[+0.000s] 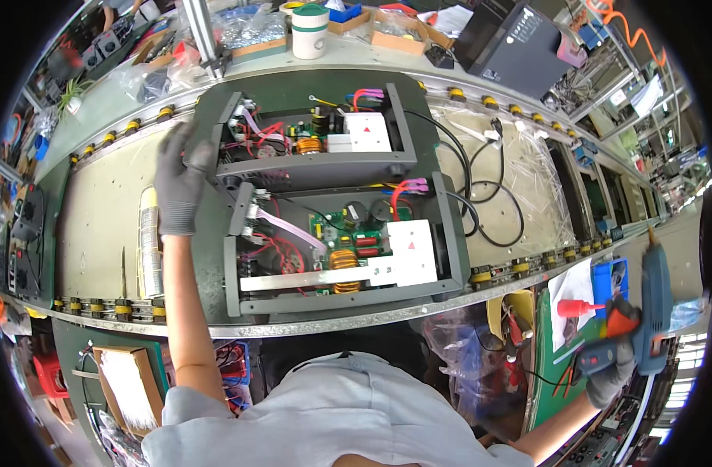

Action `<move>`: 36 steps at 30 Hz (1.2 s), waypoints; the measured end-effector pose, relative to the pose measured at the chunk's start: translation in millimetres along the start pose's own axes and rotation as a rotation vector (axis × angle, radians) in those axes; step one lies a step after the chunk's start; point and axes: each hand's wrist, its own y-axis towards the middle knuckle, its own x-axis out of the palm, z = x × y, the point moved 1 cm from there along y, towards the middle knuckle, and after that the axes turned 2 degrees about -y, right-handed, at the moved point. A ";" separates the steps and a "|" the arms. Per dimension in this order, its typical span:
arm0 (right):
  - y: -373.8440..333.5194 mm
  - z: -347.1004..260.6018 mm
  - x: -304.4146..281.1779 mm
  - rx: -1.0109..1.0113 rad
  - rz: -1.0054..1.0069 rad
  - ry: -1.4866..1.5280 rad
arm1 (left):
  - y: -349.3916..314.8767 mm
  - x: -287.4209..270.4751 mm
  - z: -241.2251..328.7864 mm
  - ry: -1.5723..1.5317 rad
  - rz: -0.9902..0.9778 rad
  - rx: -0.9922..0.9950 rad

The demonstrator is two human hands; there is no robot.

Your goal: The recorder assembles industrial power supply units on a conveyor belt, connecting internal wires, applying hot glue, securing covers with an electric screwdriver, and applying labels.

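My left hand (183, 175), in a grey glove, is beside the left end of the far device (317, 165); its slightly blurred fingers are apart and nothing shows in them. A near device (348, 296) sits in front. Both are open dark metal cases with circuit boards, copper coils, coloured wires and white covers. They rest on a dark green board (210, 268). At the far right, my gloved right hand (614, 373) is closed around the handle of a blue hot glue gun (656, 307). Its nozzle points up and a white stick extends from its lower end.
A yellow-and-white can (149, 241) lies left of the board. Black cables (500, 222) curl on the line at right. A red-capped bottle (578, 308) and blue bin (610, 279) are near my right hand. A green-lidded cup (309, 33) stands on the back shelf.
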 end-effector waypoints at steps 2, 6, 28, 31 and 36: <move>23.0 -32.9 63.2 -0.078 -0.244 -0.037 | -7.9 12.0 -7.6 -0.260 -0.169 -0.105; 80.3 -80.3 188.7 0.011 -0.658 -0.092 | -27.6 17.9 -8.5 -0.335 -0.078 -0.183; 152.5 -135.8 433.9 -0.291 -1.320 -0.862 | -42.7 21.6 -6.2 -0.423 -0.010 -0.191; 149.2 -133.4 440.1 -0.279 -1.302 -0.960 | -42.0 21.1 -6.3 -0.415 -0.014 -0.177; 143.6 -126.8 440.7 -0.265 -1.285 -0.945 | -43.2 20.7 -6.0 -0.375 -0.020 -0.178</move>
